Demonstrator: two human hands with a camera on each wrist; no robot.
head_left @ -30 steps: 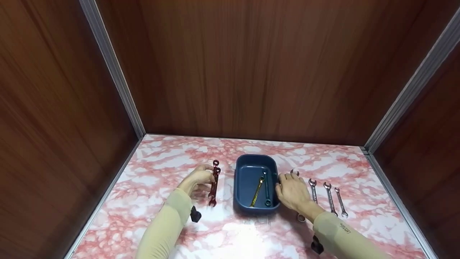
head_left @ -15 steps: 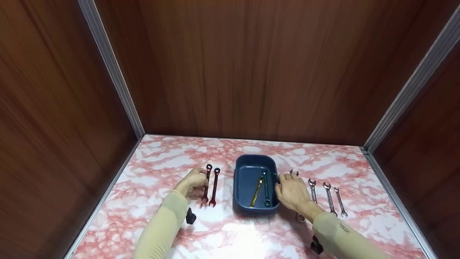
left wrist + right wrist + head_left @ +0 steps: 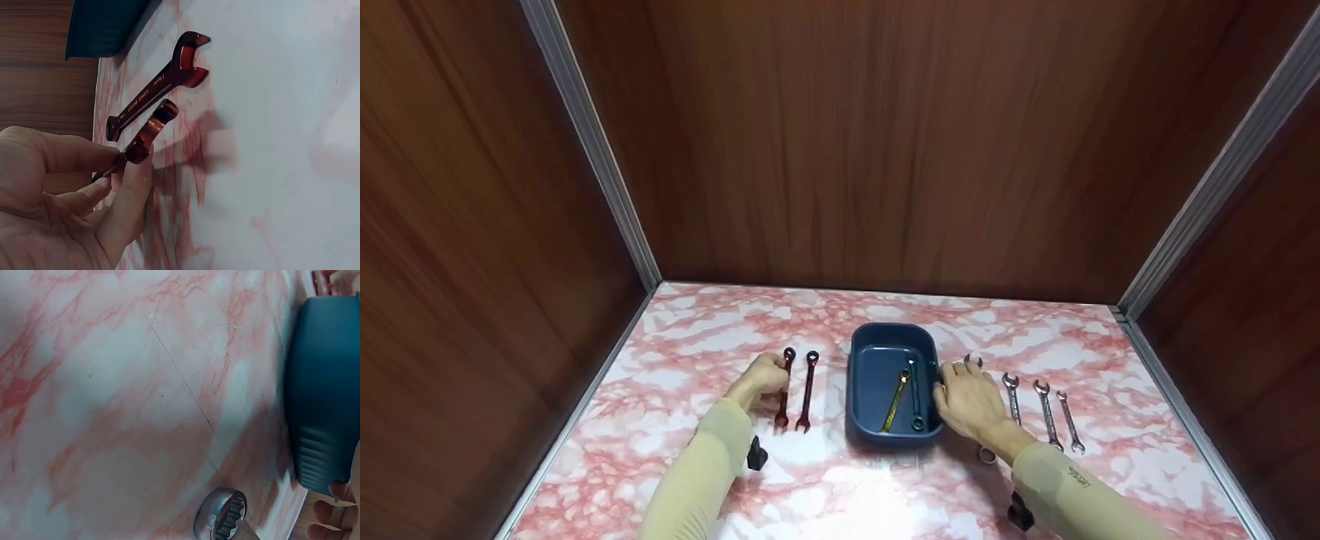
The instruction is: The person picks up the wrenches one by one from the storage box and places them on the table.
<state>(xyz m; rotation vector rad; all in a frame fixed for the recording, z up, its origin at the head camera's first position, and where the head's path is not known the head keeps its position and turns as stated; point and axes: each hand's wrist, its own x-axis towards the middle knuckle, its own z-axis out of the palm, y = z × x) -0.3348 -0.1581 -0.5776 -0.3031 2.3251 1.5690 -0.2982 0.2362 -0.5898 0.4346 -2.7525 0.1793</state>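
My left hand (image 3: 765, 375) pinches a red combination wrench (image 3: 149, 134) between thumb and fingers; its jaw end tilts up off the table in the left wrist view. Beside it lies a second red wrench (image 3: 808, 394) on the table. My right hand (image 3: 971, 397) rests at the right side of a blue box (image 3: 850, 390), its thumb side at the wall, its fingers loosely bent. Inside the box are a yellow wrench (image 3: 895, 403) and a dark green wrench (image 3: 916, 390). Beneath my right hand a silver wrench is mostly hidden; its ring end (image 3: 222, 514) shows in the right wrist view.
Right of my right hand lie three more silver wrenches: one partly covered wrench (image 3: 1012, 396), a longer one (image 3: 1048, 414) and a small one (image 3: 1070, 424). The marbled tabletop (image 3: 720, 322) is bounded by brown wood-look panels (image 3: 877, 150) with metal edge strips.
My left hand has moved left and lower with the red wrench, away from the other red wrench, which stays put. My right hand and the box have barely moved.
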